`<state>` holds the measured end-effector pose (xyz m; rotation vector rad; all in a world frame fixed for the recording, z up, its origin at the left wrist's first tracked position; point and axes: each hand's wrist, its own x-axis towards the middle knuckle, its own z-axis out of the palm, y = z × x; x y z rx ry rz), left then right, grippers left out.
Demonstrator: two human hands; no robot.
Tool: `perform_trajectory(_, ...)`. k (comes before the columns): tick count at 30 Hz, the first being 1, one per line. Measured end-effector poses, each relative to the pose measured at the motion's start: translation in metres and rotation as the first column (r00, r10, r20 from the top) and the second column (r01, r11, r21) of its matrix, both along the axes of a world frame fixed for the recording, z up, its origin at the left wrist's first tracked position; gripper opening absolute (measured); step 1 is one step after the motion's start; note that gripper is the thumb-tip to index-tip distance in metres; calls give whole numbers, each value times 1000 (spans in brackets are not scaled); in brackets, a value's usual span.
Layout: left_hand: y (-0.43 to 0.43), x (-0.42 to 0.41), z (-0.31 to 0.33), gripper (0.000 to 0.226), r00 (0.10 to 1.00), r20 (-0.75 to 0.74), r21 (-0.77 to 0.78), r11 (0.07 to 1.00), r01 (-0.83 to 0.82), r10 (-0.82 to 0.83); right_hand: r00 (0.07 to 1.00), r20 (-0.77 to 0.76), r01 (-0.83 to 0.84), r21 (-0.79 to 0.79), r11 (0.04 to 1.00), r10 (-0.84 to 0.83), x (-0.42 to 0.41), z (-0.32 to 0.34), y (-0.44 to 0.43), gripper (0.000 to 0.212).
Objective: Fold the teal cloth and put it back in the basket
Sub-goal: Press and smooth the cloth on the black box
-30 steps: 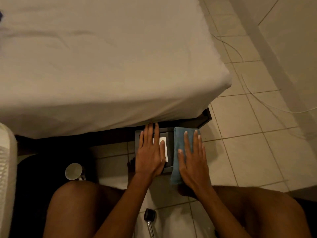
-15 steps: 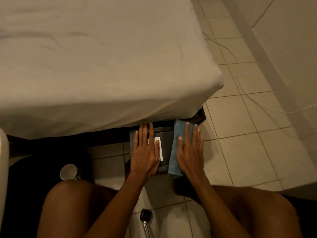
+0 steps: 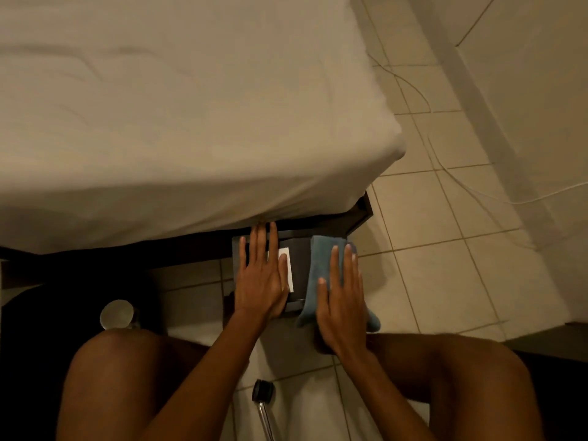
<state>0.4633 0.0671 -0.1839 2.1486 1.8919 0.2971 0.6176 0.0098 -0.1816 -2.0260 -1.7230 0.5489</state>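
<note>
A bed [image 3: 191,106] with a pale sheet overhangs the tiled floor [image 3: 445,265]. At its edge stands a dark box [image 3: 300,265]. The folded teal cloth [image 3: 321,259] lies along the box's right side, with its near end drooping over the front. The right hand [image 3: 342,307] presses on the cloth with straight fingers. The left hand [image 3: 261,281] lies flat beside a white label [image 3: 286,275].

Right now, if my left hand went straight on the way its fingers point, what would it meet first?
Probably the hanging edge of the bed sheet: the left hand lies flat on the dark basket, fingertips at that edge. Whether they touch it is unclear.
</note>
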Motion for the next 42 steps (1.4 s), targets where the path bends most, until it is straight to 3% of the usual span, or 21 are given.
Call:
perform_trajectory(5,2,0,-1,61,1000,-25,30,1000,5,-5,999,-38,36,-43,998,-37,7,11,48,63)
perform_trajectory(9,1,-1,-1,62,999,-30,20,1000,13,-12,976,-216,32,-14,999,-34,11,11,15,62)
perform_trajectory(16,3,0,-4,63,999,-35,18,1000,14,-13,946,-324,25,-41,999,-37,20,18,48,59)
perform_trajectory(20,2,-1,-3,62,999,-38,7,1000,15,-15,967,-252,-23,-9,1000,20,18,13,3,59)
perform_trajectory(24,3,-1,-5,62,999,-43,16,1000,6,-5,993,-116,-44,-41,998,39,21,12,47,59)
perform_trajectory(28,2,0,-1,62,1000,-13,12,1000,8,-8,993,-114,-26,-4,1000,26,10,11,20,62)
perform_trajectory(31,2,0,0,62,1000,16,-3,1000,14,-14,998,62,-27,-55,998,30,4,7,-12,67)
perform_trajectory(35,2,-1,-1,62,1000,-1,12,1000,14,-14,979,180,-83,-99,992,100,-1,13,-5,69)
perform_trajectory(42,0,-2,2,60,1000,27,12,1000,2,-3,973,89,-194,-184,964,213,17,18,-8,74)
